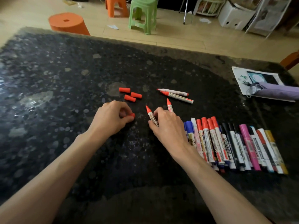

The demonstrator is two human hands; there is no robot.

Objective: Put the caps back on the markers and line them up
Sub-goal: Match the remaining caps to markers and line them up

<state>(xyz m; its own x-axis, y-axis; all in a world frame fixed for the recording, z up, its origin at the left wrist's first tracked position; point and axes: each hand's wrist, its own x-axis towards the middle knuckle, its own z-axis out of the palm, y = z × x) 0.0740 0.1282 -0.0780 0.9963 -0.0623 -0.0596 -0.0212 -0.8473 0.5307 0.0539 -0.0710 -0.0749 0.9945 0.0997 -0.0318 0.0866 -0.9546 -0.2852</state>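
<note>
Hands [113, 117] pinch cap [133, 115], marker [151, 116].

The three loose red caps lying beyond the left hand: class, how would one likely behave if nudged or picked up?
The three loose red caps look like short cylinders lying on their sides, so a nudge would probably roll one across the smooth, glossy table. Small and apparently hollow plastic, each is likely light, stiff, and easy to pinch.

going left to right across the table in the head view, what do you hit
left hand pinching a red cap → right hand on an uncapped red marker → row of capped markers → purple umbrella
</note>
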